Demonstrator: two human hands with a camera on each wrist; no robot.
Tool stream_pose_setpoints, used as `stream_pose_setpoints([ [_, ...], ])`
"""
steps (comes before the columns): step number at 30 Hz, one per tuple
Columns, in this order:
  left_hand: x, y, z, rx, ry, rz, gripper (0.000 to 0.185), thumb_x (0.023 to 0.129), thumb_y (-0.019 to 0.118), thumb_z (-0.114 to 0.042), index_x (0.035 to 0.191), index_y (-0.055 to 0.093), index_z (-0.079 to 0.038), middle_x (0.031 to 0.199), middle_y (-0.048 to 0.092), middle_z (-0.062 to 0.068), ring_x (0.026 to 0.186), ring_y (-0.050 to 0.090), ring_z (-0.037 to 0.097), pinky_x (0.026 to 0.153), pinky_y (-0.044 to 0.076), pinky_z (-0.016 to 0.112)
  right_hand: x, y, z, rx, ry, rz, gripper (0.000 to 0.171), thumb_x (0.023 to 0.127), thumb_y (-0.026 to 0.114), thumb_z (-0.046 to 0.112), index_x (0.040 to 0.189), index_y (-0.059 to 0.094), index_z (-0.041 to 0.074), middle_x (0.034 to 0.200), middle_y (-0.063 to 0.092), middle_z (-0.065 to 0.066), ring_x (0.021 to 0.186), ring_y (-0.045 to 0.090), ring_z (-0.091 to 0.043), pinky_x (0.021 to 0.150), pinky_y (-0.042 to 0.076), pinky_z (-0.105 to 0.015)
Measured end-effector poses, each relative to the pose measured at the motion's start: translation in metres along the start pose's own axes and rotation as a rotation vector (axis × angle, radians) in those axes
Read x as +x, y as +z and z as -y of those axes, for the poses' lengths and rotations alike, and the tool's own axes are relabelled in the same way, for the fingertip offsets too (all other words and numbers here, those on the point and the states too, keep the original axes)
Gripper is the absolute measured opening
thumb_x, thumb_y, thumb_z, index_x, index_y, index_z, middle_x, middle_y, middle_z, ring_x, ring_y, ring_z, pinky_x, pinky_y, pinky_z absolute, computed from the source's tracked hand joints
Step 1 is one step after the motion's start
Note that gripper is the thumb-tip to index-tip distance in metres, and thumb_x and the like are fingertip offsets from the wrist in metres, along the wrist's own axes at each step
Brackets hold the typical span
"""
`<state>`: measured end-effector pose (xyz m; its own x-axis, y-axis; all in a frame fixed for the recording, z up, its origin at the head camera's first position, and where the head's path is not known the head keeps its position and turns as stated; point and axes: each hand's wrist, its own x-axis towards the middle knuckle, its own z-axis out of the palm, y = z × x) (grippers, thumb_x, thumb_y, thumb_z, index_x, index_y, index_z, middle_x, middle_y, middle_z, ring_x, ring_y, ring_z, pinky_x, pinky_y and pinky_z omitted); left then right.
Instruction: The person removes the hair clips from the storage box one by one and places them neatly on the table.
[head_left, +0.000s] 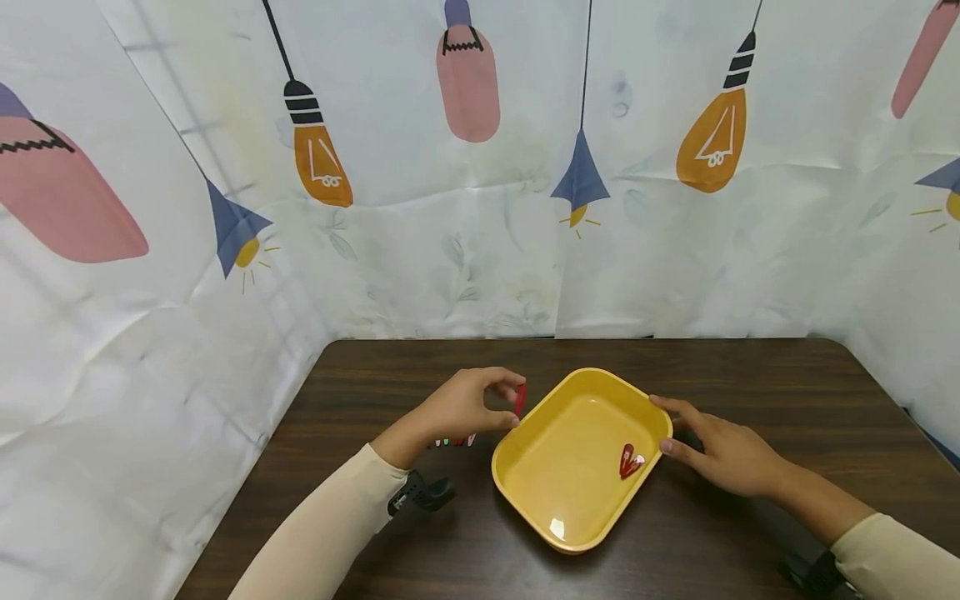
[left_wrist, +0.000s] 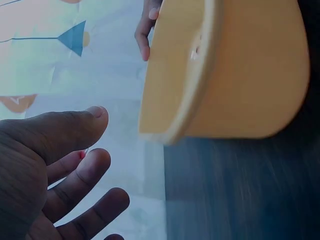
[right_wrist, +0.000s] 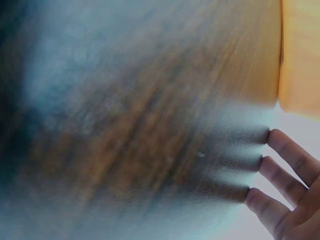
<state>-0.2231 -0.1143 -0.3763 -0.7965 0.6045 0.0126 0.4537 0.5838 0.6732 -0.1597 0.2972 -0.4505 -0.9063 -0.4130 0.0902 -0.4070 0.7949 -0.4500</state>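
Red hair clip point(head_left: 520, 400) pinched between left hand point(head_left: 468, 406) thumb and fingers, just beside yellow tray point(head_left: 525, 467) rim. Tray steadied by right hand point(head_left: 723, 450), fingers straight against far edge. Clip best carried over rim, released low beside clip point(head_left: 629, 461) already inside; more clips point(head_left: 453, 441) left on counter point(head_left: 750, 375).

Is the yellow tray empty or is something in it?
Not empty: one red clip lies inside the yellow tray, near its right side.

A makeshift recording booth: a dark wooden table point(head_left: 750, 375) enclosed by hung lamp-printed sheets point(head_left: 465, 208)
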Motion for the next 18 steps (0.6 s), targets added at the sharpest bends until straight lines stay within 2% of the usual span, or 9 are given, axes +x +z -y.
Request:
stream_pose_setpoints([
  [2, -0.004, -0.002, 0.003, -0.002, -0.012, -0.002, 0.053, 0.088, 0.083, -0.027, 0.137, 0.064, -0.018, 0.107, 0.069, -0.005, 0.097, 0.064, 0.024, 0.080, 0.052, 0.036, 0.000, 0.000, 0.000, -0.002, -0.002, -0.002, 0.064, 0.103, 0.060, 0.044, 0.159, 0.031, 0.034, 0.128, 0.068, -0.009, 0.105, 0.068, -0.039, 0.058, 0.051, -0.040],
  [3, -0.006, -0.002, 0.004, -0.011, -0.022, -0.001, 0.053, 0.089, 0.083, -0.026, 0.138, 0.064, -0.018, 0.108, 0.069, -0.004, 0.092, 0.066, 0.026, 0.078, 0.054, 0.037, 0.000, 0.000, 0.000, -0.002, -0.004, -0.003, 0.064, 0.103, 0.060, 0.044, 0.159, 0.031, 0.034, 0.128, 0.069, -0.008, 0.105, 0.068, -0.039, 0.058, 0.052, -0.041],
  [7, -0.013, -0.006, 0.011, -0.015, -0.046, -0.010, 0.054, 0.090, 0.082, -0.027, 0.139, 0.063, -0.019, 0.112, 0.069, 0.001, 0.094, 0.066, 0.026, 0.081, 0.053, 0.040, 0.000, -0.001, 0.001, -0.009, -0.006, -0.006, 0.063, 0.103, 0.060, 0.044, 0.159, 0.031, 0.035, 0.127, 0.069, -0.008, 0.105, 0.068, -0.039, 0.060, 0.053, -0.044],
  [12, -0.021, -0.009, 0.021, -0.015, -0.068, -0.036, 0.054, 0.089, 0.082, -0.027, 0.139, 0.062, -0.022, 0.117, 0.069, 0.004, 0.106, 0.064, 0.030, 0.081, 0.051, 0.042, 0.000, -0.001, 0.001, -0.012, 0.001, -0.006, 0.063, 0.103, 0.060, 0.045, 0.159, 0.031, 0.035, 0.127, 0.069, -0.009, 0.106, 0.068, -0.040, 0.061, 0.054, -0.047],
  [18, -0.030, -0.012, 0.032, -0.011, -0.081, -0.071, 0.053, 0.089, 0.083, -0.025, 0.138, 0.063, -0.022, 0.116, 0.068, -0.002, 0.114, 0.062, 0.032, 0.086, 0.052, 0.044, 0.000, -0.001, 0.001, -0.017, 0.000, -0.008, 0.064, 0.103, 0.060, 0.046, 0.159, 0.031, 0.035, 0.128, 0.068, -0.009, 0.105, 0.068, -0.040, 0.061, 0.054, -0.048],
])
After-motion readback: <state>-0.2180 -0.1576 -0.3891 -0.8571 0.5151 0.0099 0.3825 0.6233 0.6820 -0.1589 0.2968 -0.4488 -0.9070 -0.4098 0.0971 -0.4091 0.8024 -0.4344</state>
